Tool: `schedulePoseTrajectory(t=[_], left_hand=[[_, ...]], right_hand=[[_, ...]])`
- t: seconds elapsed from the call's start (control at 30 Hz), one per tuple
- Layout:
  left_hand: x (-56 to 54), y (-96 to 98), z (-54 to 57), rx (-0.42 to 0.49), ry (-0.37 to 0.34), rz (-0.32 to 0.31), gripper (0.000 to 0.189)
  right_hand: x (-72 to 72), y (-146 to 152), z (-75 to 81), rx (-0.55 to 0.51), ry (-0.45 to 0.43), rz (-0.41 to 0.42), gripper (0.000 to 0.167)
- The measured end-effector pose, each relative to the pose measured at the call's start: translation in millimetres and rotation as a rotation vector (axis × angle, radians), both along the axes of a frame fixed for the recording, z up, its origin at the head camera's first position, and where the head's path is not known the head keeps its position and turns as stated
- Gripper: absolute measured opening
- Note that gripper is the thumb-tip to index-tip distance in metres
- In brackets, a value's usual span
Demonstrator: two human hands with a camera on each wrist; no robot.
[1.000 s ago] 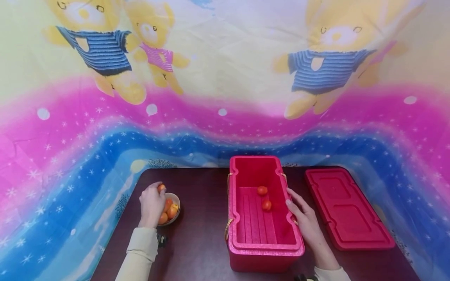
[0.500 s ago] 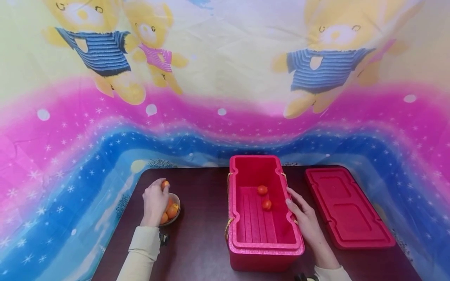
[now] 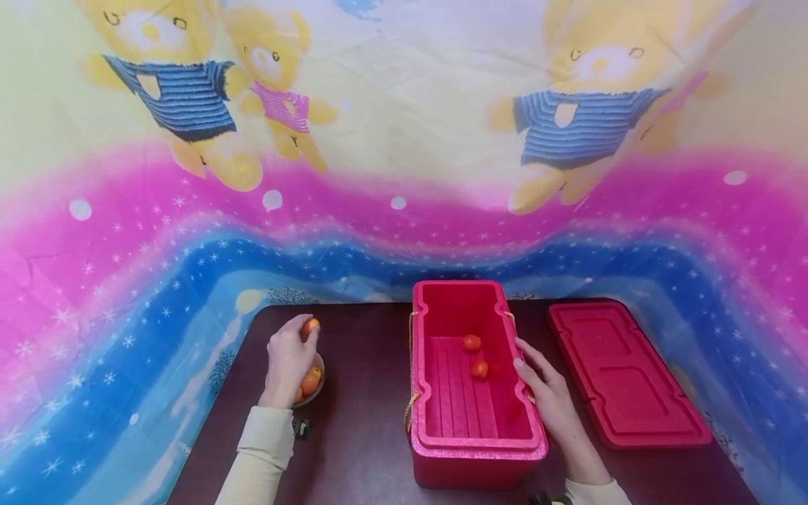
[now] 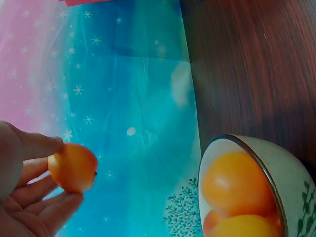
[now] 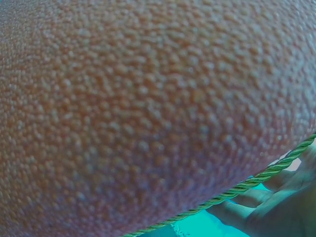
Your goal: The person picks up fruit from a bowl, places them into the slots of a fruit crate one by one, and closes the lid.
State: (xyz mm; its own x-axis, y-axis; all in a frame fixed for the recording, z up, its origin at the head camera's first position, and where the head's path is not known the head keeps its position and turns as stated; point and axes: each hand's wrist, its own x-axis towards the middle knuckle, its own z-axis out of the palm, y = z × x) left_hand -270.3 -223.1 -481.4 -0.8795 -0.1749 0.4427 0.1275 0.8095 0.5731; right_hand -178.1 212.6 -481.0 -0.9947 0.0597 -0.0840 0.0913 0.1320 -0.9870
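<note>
Fruit (image 4: pixel 74 170) sits pinched between thumb and fingertips of the left hand (image 3: pixel 289 358), held apart from the bowl (image 4: pixel 292 173) and, in the head view, just past its far rim. More fruit (image 4: pixel 239 183) lies in the bowl. The step in hand looks like carrying one piece away from it; going by the two pieces (image 3: pixel 480 369) on the floor of the open box (image 3: pixel 476 471), the next move seems to call for a steady pinch and enough height to clear the box's near wall. The right hand (image 3: pixel 549 393) rests against the box's right side, fingers loosely extended. The lid (image 3: pixel 631 379) lies flat on the table (image 3: pixel 372 393), right of the box. Only the left wrist view shows the pinch from the finger side and the bowl's leaf pattern; the right wrist view adds a twisted cord (image 5: pixel 266 175) crossing before the right fingers, while a pebbled surface, probably the box, fills most of it.
</note>
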Motion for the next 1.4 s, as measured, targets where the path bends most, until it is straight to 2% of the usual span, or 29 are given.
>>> schedulePoseTrajectory(t=[0.2,0.47,0.8,1.4], left_hand=[[-2.0,4.9,1.8,0.007,0.053,-0.045,0.031],[-3.8,11.8,4.3,-0.003,0.098,-0.056,0.030],[-3.6,22.0,11.2,-0.003,0.106,-0.077,0.031],[-7.5,42.9,29.6,-0.041,0.278,-0.174,0.026]], right_hand=[[-0.1,0,-0.2,-0.005,0.010,0.003,0.058],[-0.1,0,-1.3,-0.014,0.002,-0.002,0.058],[0.2,1,-0.7,-0.019,-0.002,0.003,0.059],[-0.9,0,-1.9,-0.012,0.008,0.007,0.058]])
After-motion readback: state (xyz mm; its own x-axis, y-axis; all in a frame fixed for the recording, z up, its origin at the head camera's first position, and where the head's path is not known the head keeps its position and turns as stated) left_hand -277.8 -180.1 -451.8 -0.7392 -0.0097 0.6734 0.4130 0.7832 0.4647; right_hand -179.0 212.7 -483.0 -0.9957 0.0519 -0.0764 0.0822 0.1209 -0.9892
